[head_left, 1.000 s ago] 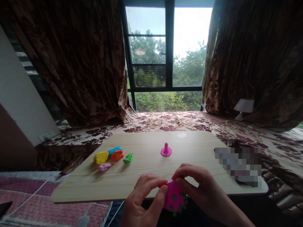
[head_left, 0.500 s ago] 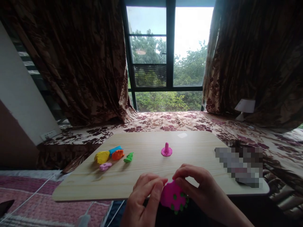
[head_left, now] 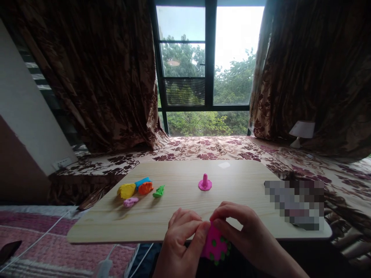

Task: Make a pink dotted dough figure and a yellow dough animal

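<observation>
Pink clay piece (head_left: 213, 249) with green dots, held up in both hands at the near edge of the table (head_left: 179, 200), lower part past the edge. Left hand (head_left: 182, 241): thumb and fingers clamped on its upper left edge. Right hand (head_left: 246, 226): thumb and index pinched on its top, close beside the left fingertips. Dots mostly on the lower and right side; part of the piece hidden by the hands.

Pink clay stand (head_left: 205, 184), round flat base with upright peg, on the table beyond the hands. Clay group on the left part of the table: yellow lump (head_left: 126, 191), blue lump (head_left: 143, 182), orange lump (head_left: 145, 188), light pink lump (head_left: 130, 202) nearest the person. Green lump (head_left: 159, 191) just right of these, apart from the orange one. Blurred item (head_left: 295, 206) at the table's right side, pixelated, cannot tell what.
</observation>
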Demonstrator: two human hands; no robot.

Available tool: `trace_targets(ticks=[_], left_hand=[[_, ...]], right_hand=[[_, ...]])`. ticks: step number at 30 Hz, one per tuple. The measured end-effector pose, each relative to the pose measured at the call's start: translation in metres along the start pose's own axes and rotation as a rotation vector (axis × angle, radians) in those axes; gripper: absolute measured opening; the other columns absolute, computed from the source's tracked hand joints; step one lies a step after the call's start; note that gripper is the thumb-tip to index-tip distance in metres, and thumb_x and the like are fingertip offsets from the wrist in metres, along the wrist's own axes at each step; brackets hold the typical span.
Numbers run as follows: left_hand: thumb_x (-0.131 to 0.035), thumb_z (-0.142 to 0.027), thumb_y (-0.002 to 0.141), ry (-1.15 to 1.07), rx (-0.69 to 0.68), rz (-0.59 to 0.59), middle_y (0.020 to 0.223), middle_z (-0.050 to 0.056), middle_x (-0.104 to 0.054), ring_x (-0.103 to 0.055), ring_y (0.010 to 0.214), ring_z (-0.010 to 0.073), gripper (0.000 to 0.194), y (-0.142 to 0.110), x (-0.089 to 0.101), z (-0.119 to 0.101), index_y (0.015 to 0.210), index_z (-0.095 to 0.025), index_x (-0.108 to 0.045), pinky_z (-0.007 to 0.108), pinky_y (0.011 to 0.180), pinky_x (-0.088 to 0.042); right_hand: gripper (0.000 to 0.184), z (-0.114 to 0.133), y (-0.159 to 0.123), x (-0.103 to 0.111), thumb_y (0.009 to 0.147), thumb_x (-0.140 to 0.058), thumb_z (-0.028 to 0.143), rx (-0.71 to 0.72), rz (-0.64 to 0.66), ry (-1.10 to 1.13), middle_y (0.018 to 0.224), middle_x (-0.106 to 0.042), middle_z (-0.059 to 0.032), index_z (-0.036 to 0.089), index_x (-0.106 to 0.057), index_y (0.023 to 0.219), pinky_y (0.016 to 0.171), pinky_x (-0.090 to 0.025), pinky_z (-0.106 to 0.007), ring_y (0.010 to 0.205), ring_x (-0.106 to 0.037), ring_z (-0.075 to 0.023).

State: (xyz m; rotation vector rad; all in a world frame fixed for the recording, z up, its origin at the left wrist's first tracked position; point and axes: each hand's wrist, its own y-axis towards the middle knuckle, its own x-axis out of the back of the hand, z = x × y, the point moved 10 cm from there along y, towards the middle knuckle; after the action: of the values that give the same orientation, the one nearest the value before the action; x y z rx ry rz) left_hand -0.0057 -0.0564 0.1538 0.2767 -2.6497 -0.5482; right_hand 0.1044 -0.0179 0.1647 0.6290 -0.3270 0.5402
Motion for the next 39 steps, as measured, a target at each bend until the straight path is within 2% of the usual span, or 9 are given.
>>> trace_targets(ticks=[6,11,15,18,23,25,29,33,39], left_hand=[[-0.045,-0.038,0.085,-0.133,0.138,0.059,0.075,0.002,-0.059,-0.053,0.081,0.0199,0.029,-0.003,-0.003,0.015,0.081,-0.021,-0.068,0.029,0.078,-0.04],[-0.053,-0.042,0.081,-0.403,0.329,0.146,0.064,0.0,-0.056,-0.05,0.065,0.0148,0.03,-0.013,-0.019,0.034,0.085,-0.019,-0.071,0.023,0.062,-0.041],[-0.058,-0.039,0.078,-0.554,0.419,0.169,0.055,-0.004,-0.051,-0.046,0.057,0.0112,0.025,-0.017,-0.027,0.037,0.083,-0.018,-0.072,0.023,0.066,-0.043],[-0.064,-0.034,0.074,-0.569,0.37,0.123,0.055,-0.004,-0.055,-0.047,0.056,0.0103,0.018,-0.015,-0.024,0.033,0.078,-0.018,-0.073,0.021,0.065,-0.043],[-0.068,-0.032,0.071,-0.857,0.503,-0.044,0.061,-0.001,-0.068,-0.059,0.06,0.0136,0.015,-0.02,-0.024,0.05,0.08,-0.02,-0.073,0.022,0.061,-0.046],[-0.07,-0.032,0.069,-0.94,0.553,-0.064,0.066,0.003,-0.071,-0.063,0.064,0.0169,0.02,-0.022,-0.027,0.053,0.083,-0.019,-0.073,0.025,0.062,-0.048],[-0.064,-0.04,0.073,-0.928,0.503,-0.035,0.075,0.006,-0.073,-0.065,0.072,0.02,0.028,-0.02,-0.028,0.045,0.086,-0.018,-0.073,0.027,0.065,-0.049],[-0.068,-0.033,0.071,-0.763,0.456,-0.07,0.07,0.003,-0.073,-0.064,0.067,0.0167,0.018,-0.016,-0.018,0.046,0.08,-0.018,-0.073,0.024,0.064,-0.047],[-0.066,-0.03,0.073,-0.796,0.447,-0.051,0.064,-0.001,-0.069,-0.056,0.057,0.0117,0.014,-0.016,-0.02,0.048,0.081,-0.021,-0.073,0.02,0.054,-0.041]], right_hand=[[0.011,-0.004,-0.002,0.0,0.085,-0.055,0.019,-0.003,-0.013,-0.017,0.074,-0.064,-0.0016,0.018,-0.066,0.082,0.063,-0.047,-0.023,0.068,-0.058,-0.0126],[0.026,-0.009,-0.012,0.011,0.085,-0.057,0.027,0.019,-0.132,-0.091,0.106,-0.064,-0.0044,0.028,-0.063,0.11,0.087,-0.046,-0.031,0.098,-0.058,-0.0202],[0.018,0.001,-0.007,-0.002,0.087,-0.053,0.027,0.026,0.044,-0.038,0.086,-0.064,-0.0036,0.024,-0.068,0.098,0.07,-0.049,-0.024,0.078,-0.06,-0.0149],[0.019,0.004,-0.003,-0.006,0.089,-0.051,0.027,0.01,0.107,0.007,0.075,-0.062,-0.0022,0.021,-0.07,0.09,0.061,-0.047,-0.022,0.068,-0.058,-0.0123],[0.03,-0.023,-0.011,0.011,0.089,-0.051,0.033,-0.162,-0.02,0.09,0.106,-0.065,-0.0052,0.026,-0.058,0.117,0.082,-0.05,-0.03,0.093,-0.061,-0.0184],[0.03,-0.024,-0.013,0.01,0.087,-0.053,0.034,-0.163,-0.008,0.134,0.106,-0.066,-0.0053,0.025,-0.06,0.115,0.082,-0.051,-0.031,0.094,-0.061,-0.0196],[0.022,-0.013,-0.01,0.009,0.086,-0.056,0.03,-0.094,-0.004,0.155,0.097,-0.068,-0.0049,0.022,-0.066,0.104,0.078,-0.053,-0.028,0.089,-0.062,-0.0186],[0.026,-0.017,-0.011,0.007,0.085,-0.057,0.03,-0.13,-0.018,0.143,0.102,-0.066,-0.0044,0.025,-0.063,0.11,0.081,-0.052,-0.03,0.09,-0.062,-0.0175],[0.022,-0.021,-0.015,0.006,0.085,-0.058,0.032,-0.117,-0.012,0.082,0.107,-0.065,-0.0038,0.028,-0.066,0.105,0.09,-0.048,-0.033,0.1,-0.059,-0.0198]])
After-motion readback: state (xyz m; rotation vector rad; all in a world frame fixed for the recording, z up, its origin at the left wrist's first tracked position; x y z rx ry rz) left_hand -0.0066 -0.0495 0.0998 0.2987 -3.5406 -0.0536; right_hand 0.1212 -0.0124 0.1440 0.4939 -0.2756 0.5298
